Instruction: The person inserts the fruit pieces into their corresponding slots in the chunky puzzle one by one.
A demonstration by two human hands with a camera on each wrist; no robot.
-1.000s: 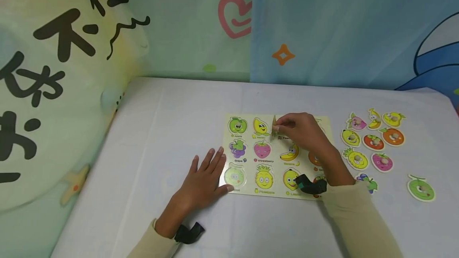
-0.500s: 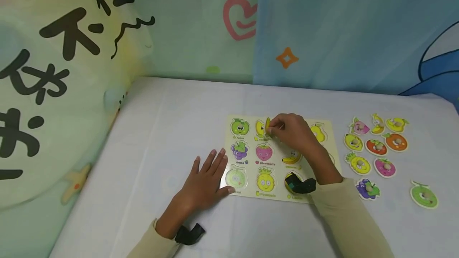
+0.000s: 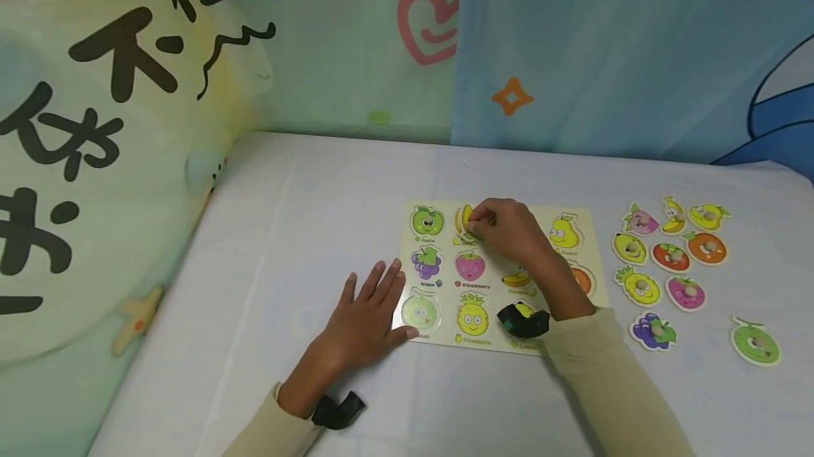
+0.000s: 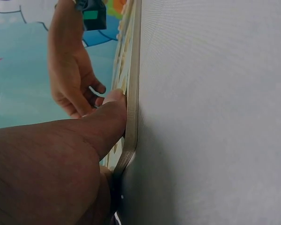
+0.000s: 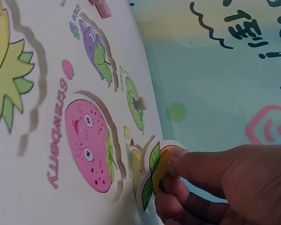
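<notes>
My right hand pinches a yellow mango puzzle piece with green leaves between thumb and fingers. The piece is tilted over the mango recess in the upper row of a cream fruit puzzle board. Beside that recess, a green apple piece sits in its place, its small peg standing out. Fingers spread and straight, my left hand lies at the board's lower left corner. Its thumb rests on the board's edge.
Right of the board lie several loose fruit pieces, among them a grape piece, a tomato piece and an orange piece. A melon piece lies farther right. Printed cloth hangs behind the white table.
My right hand has moved left along the board's upper row with the mango piece, from right of the mango recess to over it. My left hand has stayed in place.
</notes>
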